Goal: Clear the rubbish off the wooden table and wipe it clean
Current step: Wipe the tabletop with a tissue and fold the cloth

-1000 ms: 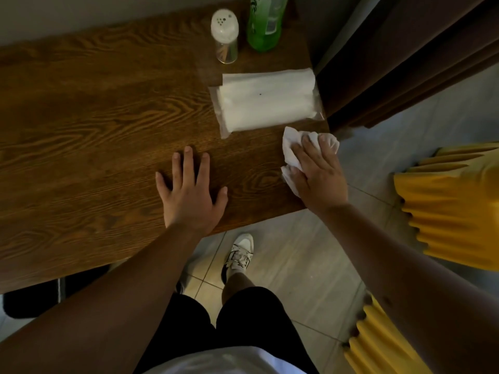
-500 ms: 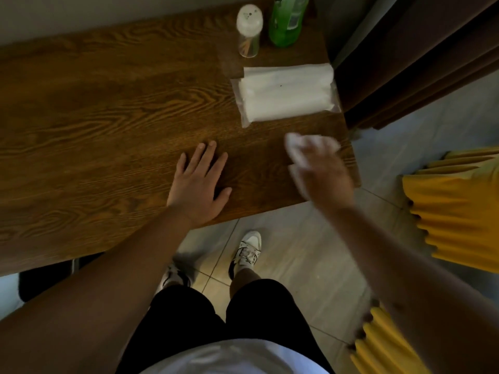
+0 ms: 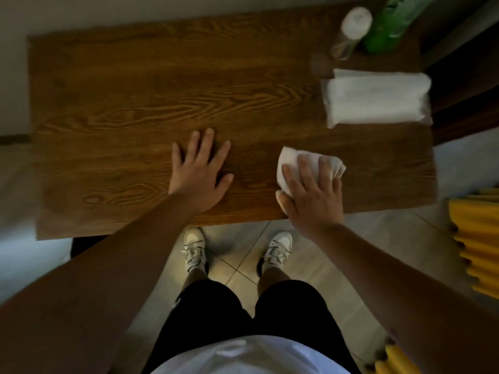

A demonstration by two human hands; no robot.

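The wooden table (image 3: 129,109) fills the upper part of the view, its grain running left to right. My right hand (image 3: 313,193) presses a crumpled white tissue (image 3: 287,164) flat against the tabletop near the front edge, right of centre. My left hand (image 3: 199,175) lies palm down on the wood with its fingers spread, a little left of the tissue, holding nothing.
A white pack of tissues (image 3: 376,99) lies at the table's right end. Behind it stand a small clear bottle with a white cap (image 3: 351,31) and a green bottle (image 3: 388,25). Yellow pleated fabric (image 3: 475,238) is on the floor at right. My feet stand under the front edge.
My right hand has slid the tissue leftward from the table's right front corner toward the centre. The view has shifted, showing more of the table's left side. My left hand stays flat.
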